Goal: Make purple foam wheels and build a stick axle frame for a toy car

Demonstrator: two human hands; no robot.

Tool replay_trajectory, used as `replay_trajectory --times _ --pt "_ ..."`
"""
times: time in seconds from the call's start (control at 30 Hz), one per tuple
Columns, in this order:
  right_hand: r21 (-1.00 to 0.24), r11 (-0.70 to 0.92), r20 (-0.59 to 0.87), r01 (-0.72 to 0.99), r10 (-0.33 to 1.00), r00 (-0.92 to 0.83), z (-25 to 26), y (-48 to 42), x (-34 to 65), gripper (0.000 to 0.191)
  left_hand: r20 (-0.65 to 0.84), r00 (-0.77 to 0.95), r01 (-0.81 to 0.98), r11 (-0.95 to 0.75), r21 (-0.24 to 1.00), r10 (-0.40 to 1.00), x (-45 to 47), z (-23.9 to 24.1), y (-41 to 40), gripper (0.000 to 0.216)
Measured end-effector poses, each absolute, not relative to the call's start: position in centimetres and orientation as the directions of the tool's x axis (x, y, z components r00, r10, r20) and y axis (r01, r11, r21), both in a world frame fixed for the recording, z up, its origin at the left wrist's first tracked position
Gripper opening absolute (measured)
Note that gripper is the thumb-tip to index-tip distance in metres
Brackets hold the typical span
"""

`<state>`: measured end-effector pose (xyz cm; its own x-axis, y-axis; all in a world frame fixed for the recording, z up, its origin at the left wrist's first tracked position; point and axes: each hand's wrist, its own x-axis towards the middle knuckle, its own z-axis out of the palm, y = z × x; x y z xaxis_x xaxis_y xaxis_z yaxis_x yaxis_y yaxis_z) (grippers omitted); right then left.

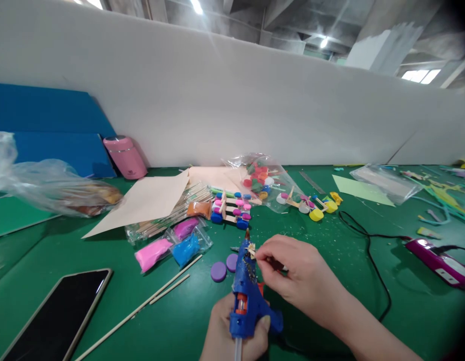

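My left hand [232,333] grips the handle of a blue hot glue gun [247,291], its nozzle pointing away from me. My right hand [292,273] pinches a small pale piece [251,249] against the nozzle tip. Two purple round caps [224,267] lie on the green table just left of the gun. Beyond them stand a small stick-and-cap car [230,209] and a second one with yellow caps [315,205].
A phone [55,316] lies at the front left, long wooden sticks [150,301] beside it. Bags of pink and blue clay [172,245], a bag of coloured caps [260,180], paper sheets [150,200], a pink flask [125,157], a black cable [371,255] and a purple tool [439,260] surround the work spot.
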<state>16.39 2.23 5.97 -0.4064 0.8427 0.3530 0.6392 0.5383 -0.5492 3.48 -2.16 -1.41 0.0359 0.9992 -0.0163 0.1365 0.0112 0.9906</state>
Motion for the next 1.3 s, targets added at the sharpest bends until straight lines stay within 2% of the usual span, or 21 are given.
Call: replay_trajectory --times 0.13,0.33,0.53,0.77,1.0,1.3 --pt "-0.457 0.569 0.354 0.684 0.822 -0.447 5.8 2.2 16.2 0.014 0.005 0.038 0.157 -0.011 0.988 0.999 3.4 -1.7 -2.1 0.002" --pt "-0.393 0.506 0.362 0.768 0.853 -0.377 5.1 2.9 16.6 0.015 0.019 0.030 0.158 -0.024 0.987 0.999 3.4 -1.6 -2.2 0.007" --pt "-0.506 0.435 0.399 0.745 0.884 -0.244 5.4 2.8 17.2 0.014 -0.015 0.025 0.136 0.011 0.991 1.000 3.6 -0.5 -2.3 0.011" --pt "-0.540 0.507 0.391 0.672 0.858 -0.333 5.6 2.1 16.3 0.016 0.019 -0.038 0.182 -0.012 0.983 0.999 3.8 -1.5 -2.2 0.011" --pt "-0.534 0.461 0.321 0.708 0.886 -0.335 5.2 2.7 16.8 0.017 0.066 -0.057 0.190 -0.054 0.980 0.996 3.7 -1.1 -2.3 0.011" --pt "-0.616 0.380 0.310 0.690 0.922 -0.232 5.4 2.8 17.8 0.014 -0.080 0.017 0.146 0.077 0.986 0.997 3.6 -1.9 -2.1 0.016"
